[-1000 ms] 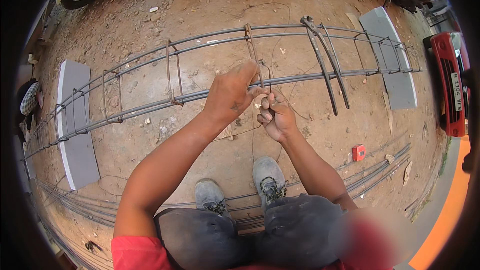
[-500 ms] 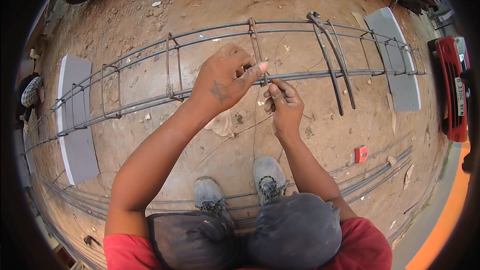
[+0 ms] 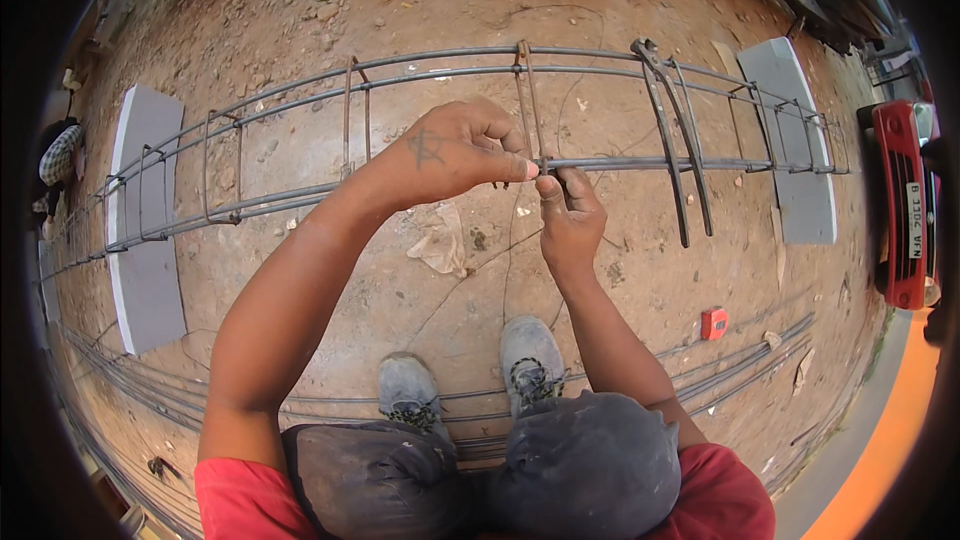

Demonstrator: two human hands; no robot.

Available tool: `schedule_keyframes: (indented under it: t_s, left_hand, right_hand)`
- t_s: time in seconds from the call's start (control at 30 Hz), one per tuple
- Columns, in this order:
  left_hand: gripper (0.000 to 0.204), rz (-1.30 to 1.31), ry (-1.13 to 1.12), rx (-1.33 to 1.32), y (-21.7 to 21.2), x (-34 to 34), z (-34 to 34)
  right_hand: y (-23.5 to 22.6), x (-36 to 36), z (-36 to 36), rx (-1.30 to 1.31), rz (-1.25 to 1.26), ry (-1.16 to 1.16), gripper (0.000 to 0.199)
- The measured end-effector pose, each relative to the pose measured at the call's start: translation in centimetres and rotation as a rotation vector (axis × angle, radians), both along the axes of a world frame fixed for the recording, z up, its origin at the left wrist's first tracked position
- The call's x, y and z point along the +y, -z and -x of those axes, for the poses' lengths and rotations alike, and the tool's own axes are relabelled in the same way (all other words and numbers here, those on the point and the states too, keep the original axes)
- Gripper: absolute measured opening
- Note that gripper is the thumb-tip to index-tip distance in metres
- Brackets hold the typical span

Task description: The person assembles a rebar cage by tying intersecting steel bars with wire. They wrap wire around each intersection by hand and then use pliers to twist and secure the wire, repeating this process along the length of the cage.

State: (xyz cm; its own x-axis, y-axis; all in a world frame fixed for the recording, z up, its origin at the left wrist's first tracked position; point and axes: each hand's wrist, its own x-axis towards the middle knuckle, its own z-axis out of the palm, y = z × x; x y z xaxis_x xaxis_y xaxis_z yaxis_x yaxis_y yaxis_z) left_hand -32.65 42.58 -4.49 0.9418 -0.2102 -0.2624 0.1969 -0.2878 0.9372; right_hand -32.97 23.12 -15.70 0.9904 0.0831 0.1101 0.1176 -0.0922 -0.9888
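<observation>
A long cage of steel reinforcing bars (image 3: 620, 164) stretches from left to right in front of me. At its middle, a rusty stirrup (image 3: 535, 105) meets the near lower bars, and both my hands work at that corner. My left hand (image 3: 455, 152) reaches over the near bars, fingers curled, thumb tip at the joint. Just right of it my right hand (image 3: 572, 215) pinches with thumb and forefinger below the bar. What lies between the fingers of either hand is too small to make out. Long-handled pincers (image 3: 673, 180) hang over the cage to the right.
The cage rests on a grey block (image 3: 150, 280) at left and another grey block (image 3: 805, 195) at right. Loose steel rods (image 3: 750, 365) and a red tape measure (image 3: 714, 323) lie on the dirt. A red car (image 3: 905, 205) stands far right; a person (image 3: 60, 155) is far left.
My right thumb and fingers have moved in closer to the stirrup joint, under my left thumb. The view has shifted slightly, and the pincers hang as before.
</observation>
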Motion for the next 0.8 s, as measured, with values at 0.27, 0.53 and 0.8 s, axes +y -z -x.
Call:
schedule_keyframes:
  t_s: [0.27, 0.53, 0.8]
  left_hand:
    - [0.029, -0.063, 0.082, -0.16, 0.9, -0.6, 0.5]
    - [0.038, -0.239, 0.051, -0.258, 1.5, -0.8, 0.3]
    - [0.049, -0.33, -0.021, -0.161, 1.6, -0.8, -0.2]
  right_hand:
    - [1.9, 0.0, 0.0, -0.157, 0.072, -0.023, 0.027]
    - [1.6, -0.2, -0.1, 0.059, -0.127, -0.053, 0.028]
    - [0.9, -0.5, -0.5, 0.173, -0.181, -0.098, 0.027]
